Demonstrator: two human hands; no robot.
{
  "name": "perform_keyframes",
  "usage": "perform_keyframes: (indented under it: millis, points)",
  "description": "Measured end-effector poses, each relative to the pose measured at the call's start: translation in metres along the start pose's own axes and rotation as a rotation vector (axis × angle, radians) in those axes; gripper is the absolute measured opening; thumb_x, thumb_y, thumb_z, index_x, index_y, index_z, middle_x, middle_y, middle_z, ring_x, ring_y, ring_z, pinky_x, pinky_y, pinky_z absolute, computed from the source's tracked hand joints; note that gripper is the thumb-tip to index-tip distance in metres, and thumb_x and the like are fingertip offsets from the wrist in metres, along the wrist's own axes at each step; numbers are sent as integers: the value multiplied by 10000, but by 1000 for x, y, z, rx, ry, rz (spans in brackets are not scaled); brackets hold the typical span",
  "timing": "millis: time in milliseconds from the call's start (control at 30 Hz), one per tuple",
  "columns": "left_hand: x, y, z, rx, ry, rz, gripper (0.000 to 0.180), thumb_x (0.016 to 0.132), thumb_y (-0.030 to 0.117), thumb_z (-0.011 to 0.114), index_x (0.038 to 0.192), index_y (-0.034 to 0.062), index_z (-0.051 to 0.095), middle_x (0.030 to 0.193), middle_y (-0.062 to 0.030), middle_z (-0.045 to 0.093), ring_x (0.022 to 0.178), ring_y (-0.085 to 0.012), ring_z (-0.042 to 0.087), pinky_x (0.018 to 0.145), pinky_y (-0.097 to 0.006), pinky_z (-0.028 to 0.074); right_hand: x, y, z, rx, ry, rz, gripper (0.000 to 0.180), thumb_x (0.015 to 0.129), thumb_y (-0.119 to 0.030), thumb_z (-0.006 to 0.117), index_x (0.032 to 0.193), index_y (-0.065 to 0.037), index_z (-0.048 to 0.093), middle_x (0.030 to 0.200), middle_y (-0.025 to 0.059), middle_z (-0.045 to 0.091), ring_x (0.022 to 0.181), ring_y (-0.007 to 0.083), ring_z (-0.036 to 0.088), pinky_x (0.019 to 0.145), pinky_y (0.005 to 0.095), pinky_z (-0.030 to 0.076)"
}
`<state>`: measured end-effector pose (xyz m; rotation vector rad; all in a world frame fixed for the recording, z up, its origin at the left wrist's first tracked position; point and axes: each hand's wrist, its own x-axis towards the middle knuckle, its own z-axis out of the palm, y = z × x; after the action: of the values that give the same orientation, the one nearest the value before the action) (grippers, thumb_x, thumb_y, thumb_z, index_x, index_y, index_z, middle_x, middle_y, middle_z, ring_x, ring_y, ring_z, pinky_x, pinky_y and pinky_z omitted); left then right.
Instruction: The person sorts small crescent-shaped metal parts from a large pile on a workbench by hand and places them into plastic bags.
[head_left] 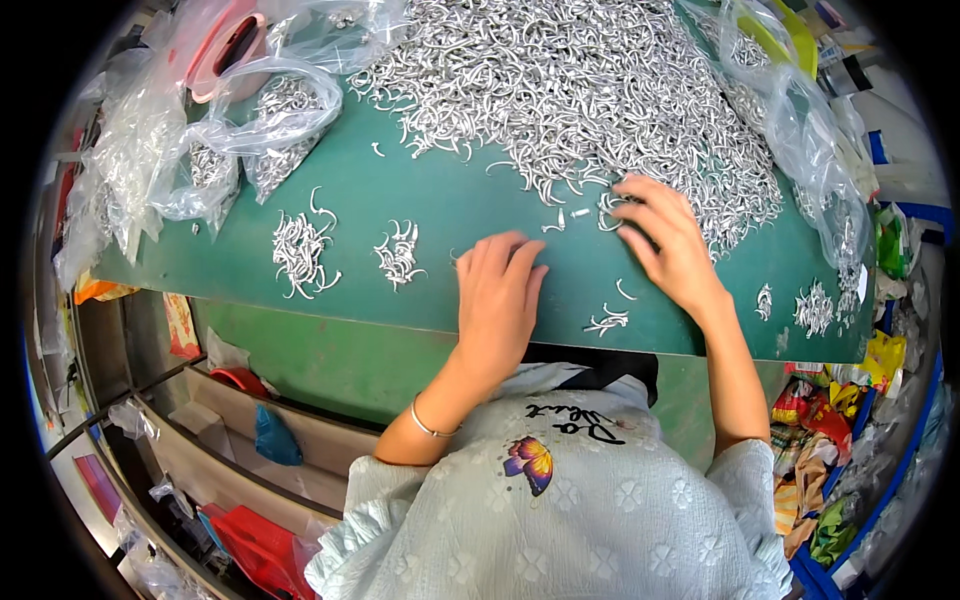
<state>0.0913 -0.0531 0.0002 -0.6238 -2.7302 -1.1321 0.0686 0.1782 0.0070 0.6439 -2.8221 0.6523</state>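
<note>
A large heap of small curved silver-grey metal pieces (570,90) covers the far side of the green table (430,190). At the heap's near edge is my right hand (668,245), fingers apart, its fingertips beside a few pieces. My left hand (497,300) bends down over the table nearer to me. Its fingertips are blurred and partly hidden, so whether they pinch a piece does not show. Between the hands lie some loose pieces (558,220). A small group of pieces (607,321) rests near the table's front edge.
Two small piles, one larger (299,253) and one smaller (400,255), lie to the left. On the right sits another small pile (814,308). Clear plastic bags (290,120) holding pieces stand far left, by a pink container (228,55); more bags (820,130) line the right edge.
</note>
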Motion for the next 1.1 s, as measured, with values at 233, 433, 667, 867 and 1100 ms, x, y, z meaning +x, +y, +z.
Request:
perform_keyframes:
  millis: [233, 433, 667, 867, 1100]
  points:
    - [32, 9, 25, 95, -128, 125, 343, 732, -81, 539, 1067, -22, 580, 1062, -140, 522, 954, -302, 519, 798, -375, 431, 23, -7, 8, -66, 15, -24, 255, 758, -107, 675, 1003, -60, 625, 1251, 70, 519, 1220, 274, 438, 985, 417, 349]
    - [9, 6, 13, -71, -200, 61, 210, 774, -82, 566, 979, -52, 600, 976, -143, 519, 891, -310, 541, 765, -376, 464, -1, 3, -12, -98, 38, 87, 250, 733, -68, 676, 978, -73, 626, 1255, 56, 517, 1221, 275, 439, 967, 424, 329]
    - [4, 12, 17, -65, -86, 149, 196, 725, -73, 644, 916, -34, 618, 998, -124, 568, 902, -301, 565, 792, -382, 464, 21, -15, 23, -109, 86, -43, 186, 735, -63, 652, 910, -42, 593, 1066, 81, 546, 1055, 259, 487, 904, 415, 343]
    - [2, 5, 16, -106, -27, 141, 192, 698, -42, 693, 875, -16, 621, 963, -105, 577, 872, -281, 560, 775, -377, 454, -7, -16, -14, -73, 30, -23, 94, 758, -37, 623, 836, -41, 570, 993, 66, 548, 993, 252, 508, 887, 394, 365]
    - [-5, 5, 13, -42, -77, 110, 207, 697, -34, 707, 882, 5, 621, 934, -99, 576, 840, -275, 551, 743, -350, 430, -32, -21, -28, 107, 111, 219, 171, 765, -82, 673, 907, -41, 587, 972, 81, 556, 939, 273, 515, 814, 374, 408]
